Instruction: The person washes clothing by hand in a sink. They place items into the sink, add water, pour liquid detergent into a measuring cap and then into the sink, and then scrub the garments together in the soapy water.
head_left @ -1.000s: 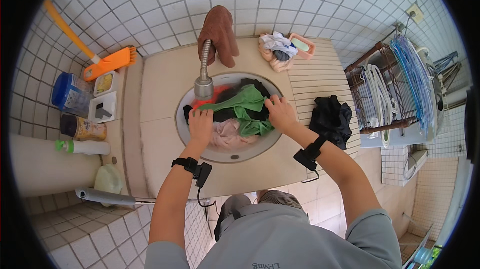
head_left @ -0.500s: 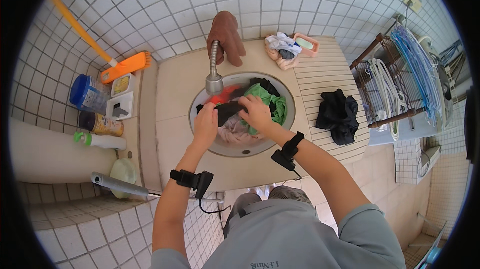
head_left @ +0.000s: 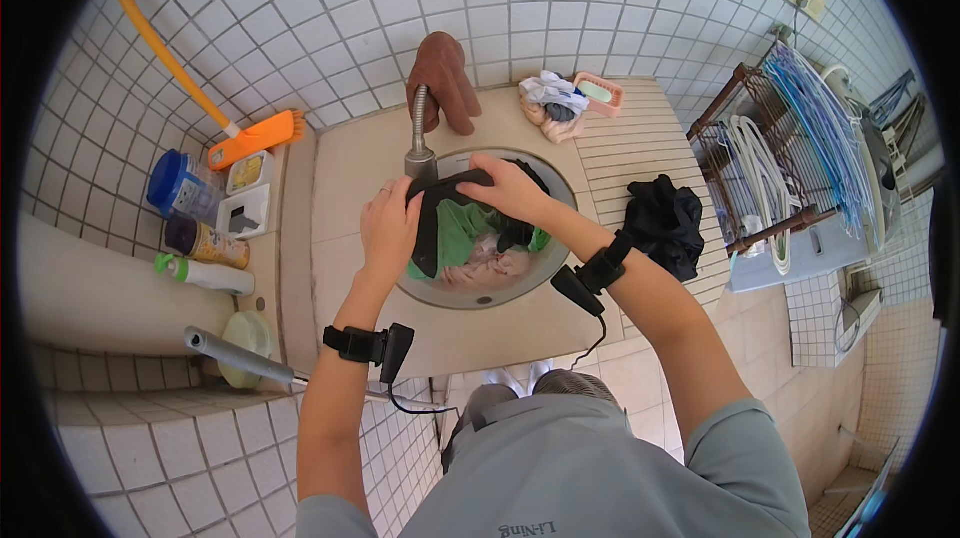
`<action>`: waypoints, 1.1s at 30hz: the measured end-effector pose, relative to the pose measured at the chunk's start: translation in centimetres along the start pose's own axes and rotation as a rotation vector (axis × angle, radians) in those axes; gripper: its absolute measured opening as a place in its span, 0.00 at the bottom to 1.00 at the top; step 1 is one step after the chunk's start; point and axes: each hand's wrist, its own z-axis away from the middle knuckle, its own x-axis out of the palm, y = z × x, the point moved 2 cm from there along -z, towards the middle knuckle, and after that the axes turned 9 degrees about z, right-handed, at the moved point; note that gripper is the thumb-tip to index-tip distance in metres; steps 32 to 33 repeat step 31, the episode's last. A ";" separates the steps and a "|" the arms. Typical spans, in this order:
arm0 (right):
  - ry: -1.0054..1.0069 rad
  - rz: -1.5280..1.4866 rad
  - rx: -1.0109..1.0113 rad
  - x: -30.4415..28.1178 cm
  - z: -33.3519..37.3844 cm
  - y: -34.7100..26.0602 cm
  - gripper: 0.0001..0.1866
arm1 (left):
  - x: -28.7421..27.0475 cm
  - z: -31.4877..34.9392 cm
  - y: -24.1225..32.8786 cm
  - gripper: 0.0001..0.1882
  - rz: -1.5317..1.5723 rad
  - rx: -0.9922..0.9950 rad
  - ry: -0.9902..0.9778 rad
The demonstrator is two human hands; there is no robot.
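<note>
Over the round sink point(head_left: 450, 294), both hands hold a black piece of cloth point(head_left: 428, 228) stretched between them, one end hanging down into the basin. My left hand point(head_left: 390, 226) grips it at the left rim. Farther right, my right hand point(head_left: 505, 188) pinches its upper edge near the far rim. Green cloth point(head_left: 458, 226) lies below the black piece; whether the two are joined I cannot tell. Pale pink cloth point(head_left: 490, 266) and more dark cloth rest in the sink. The metal tap point(head_left: 420, 158) comes down just behind my hands.
A brown cloth or glove point(head_left: 440, 78) drapes over the tap. Small garments point(head_left: 553, 103) and a pink soap dish point(head_left: 600, 95) sit behind the sink. Black clothing point(head_left: 664, 226) lies on the ridged counter. Bottles point(head_left: 205, 241) and an orange brush point(head_left: 255, 138) stand left; a hanger rack point(head_left: 765, 168) stands right.
Both hands have lifted toward the tap and spread the black cloth wider. The red cloth near the tap is now out of sight, and green shows between my hands.
</note>
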 end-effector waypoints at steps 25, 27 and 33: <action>-0.189 -0.585 0.411 -6.5 1.0 -2.6 0.11 | -1.4 0.4 -0.6 0.10 0.441 -0.434 -0.162; -0.199 -0.612 0.431 -6.4 1.3 -3.7 0.14 | -0.6 -0.3 1.5 0.07 1.049 -0.656 -0.207; -0.321 -0.227 0.377 -2.6 2.1 -4.1 0.33 | 2.8 -0.1 3.4 0.14 1.264 -0.688 -0.328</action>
